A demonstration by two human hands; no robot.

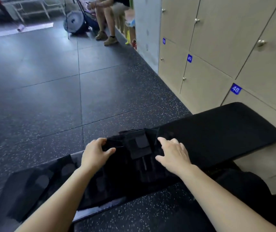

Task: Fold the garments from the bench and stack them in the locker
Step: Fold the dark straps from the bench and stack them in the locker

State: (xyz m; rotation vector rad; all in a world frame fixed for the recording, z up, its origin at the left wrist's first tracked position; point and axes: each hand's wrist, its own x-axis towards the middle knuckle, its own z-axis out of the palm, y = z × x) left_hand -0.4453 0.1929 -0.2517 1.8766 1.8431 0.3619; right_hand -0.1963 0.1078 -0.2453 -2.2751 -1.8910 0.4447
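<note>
A black garment [138, 149] lies in a folded bundle across the black padded bench [225, 129]. My left hand [94, 154] grips the bundle's left edge, thumb and fingers pinching the cloth. On the right side my right hand [173, 153] presses down with fingers spread; I cannot tell whether it pinches any cloth. More dark fabric with faint round spots [38, 185] spreads over the bench toward the lower left. Beige lockers [217, 47] with doors shut line the wall at the right, numbered 48 [235, 88] and 49 [189, 58].
Dark speckled rubber floor [50, 89] stretches to the left and ahead. A seated person's legs [106, 22] and a dark bag [75, 22] are far ahead by the wall. A grey concrete pillar [146, 30] stands before the lockers.
</note>
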